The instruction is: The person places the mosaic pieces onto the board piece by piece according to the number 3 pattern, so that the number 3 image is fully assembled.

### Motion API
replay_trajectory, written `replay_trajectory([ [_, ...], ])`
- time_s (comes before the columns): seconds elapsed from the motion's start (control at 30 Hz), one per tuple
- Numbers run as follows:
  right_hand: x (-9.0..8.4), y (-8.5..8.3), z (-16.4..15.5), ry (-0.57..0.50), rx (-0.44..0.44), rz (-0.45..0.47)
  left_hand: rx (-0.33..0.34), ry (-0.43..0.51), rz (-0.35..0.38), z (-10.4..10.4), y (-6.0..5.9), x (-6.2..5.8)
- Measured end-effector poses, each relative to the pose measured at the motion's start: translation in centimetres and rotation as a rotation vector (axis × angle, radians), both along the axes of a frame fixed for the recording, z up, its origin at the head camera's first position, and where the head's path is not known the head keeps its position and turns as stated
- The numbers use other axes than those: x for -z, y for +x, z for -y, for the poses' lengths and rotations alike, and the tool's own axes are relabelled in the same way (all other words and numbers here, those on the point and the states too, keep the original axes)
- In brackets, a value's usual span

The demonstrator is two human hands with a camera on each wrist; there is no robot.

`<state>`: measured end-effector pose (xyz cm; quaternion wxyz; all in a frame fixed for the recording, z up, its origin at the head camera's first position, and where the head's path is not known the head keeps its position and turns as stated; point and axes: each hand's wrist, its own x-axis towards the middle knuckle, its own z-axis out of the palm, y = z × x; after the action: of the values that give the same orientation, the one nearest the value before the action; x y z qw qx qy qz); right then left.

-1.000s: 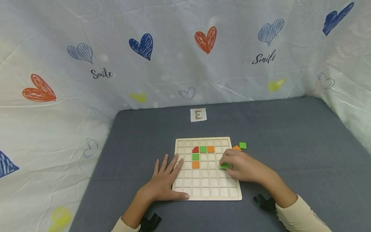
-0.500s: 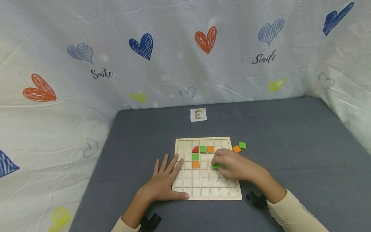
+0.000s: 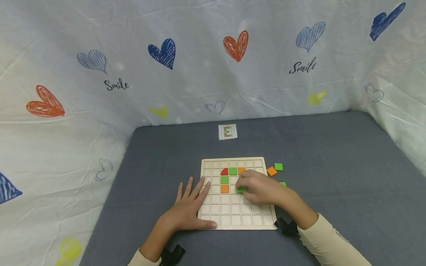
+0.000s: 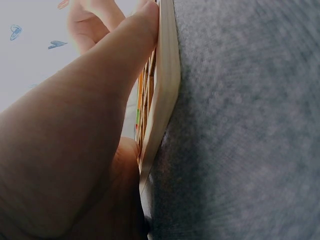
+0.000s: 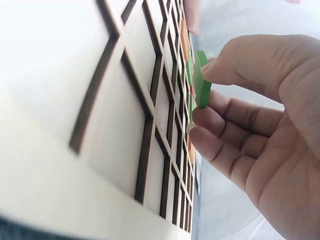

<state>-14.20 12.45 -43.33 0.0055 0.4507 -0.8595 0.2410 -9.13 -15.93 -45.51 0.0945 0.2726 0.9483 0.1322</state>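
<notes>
Right hand (image 3: 263, 190): thumb and fingers (image 5: 227, 112) curled around a small green square tile (image 3: 240, 189), pinching it by its edges; in the right wrist view the tile (image 5: 202, 80) stands on edge, tilted, just above the grid cells and not seated in one. From the head view the tile hangs over the middle of the pale wooden grid board (image 3: 233, 218), just right of the orange square tile (image 3: 225, 188) that sits in the third filled row. Left hand (image 3: 189, 207): fingers straight and spread, lying flat across the board's left edge, thumb along its near edge; the left wrist view shows the palm (image 4: 75, 150) pressed against the board's rim (image 4: 162, 95). Already set in cells: a red quarter-round tile (image 3: 224, 171), a green square tile (image 3: 233, 171) beside it, an orange tile (image 3: 241, 170) partly hidden by the right hand, and a second green tile (image 3: 224, 180) below the red one. The board lies on a grey cloth-covered surface (image 3: 332, 166). Loose on the cloth just right of the board: an orange square (image 3: 271, 171), a green square (image 3: 279, 166), and another green piece (image 3: 283, 183) half hidden behind the right hand. Farther back lies a small printed pattern card (image 3: 227, 132). A white sheet printed with hearts and the word "Smile" (image 3: 116, 85) walls in the surface on three sides. Cream sleeves cover both forearms.
</notes>
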Motion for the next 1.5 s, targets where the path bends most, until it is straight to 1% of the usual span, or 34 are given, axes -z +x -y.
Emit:
replay_trajectory([
  [0.27, 0.0, -0.2, 0.6, 0.0, -0.003, 0.009, 0.006, -0.015, -0.016, 0.0, 0.0, -0.1],
  [0.47, 0.2, -0.4, 0.9, 0.003, -0.019, 0.01, 0.004, -0.008, -0.007, -0.1, -0.1, 0.0],
  [0.87, 0.3, -0.4, 1.5, 0.057, 0.03, 0.032, 0.0, -0.011, 0.012, -0.1, -0.1, -0.1],
  [1.1, 0.4, -0.5, 1.7, 0.068, 0.023, 0.028, 0.003, -0.017, 0.007, -0.1, -0.1, -0.1],
  [1.5, 0.0, -0.5, 1.9, 0.087, 0.017, 0.03, 0.0, -0.019, 0.01, 0.0, -0.1, 0.1],
])
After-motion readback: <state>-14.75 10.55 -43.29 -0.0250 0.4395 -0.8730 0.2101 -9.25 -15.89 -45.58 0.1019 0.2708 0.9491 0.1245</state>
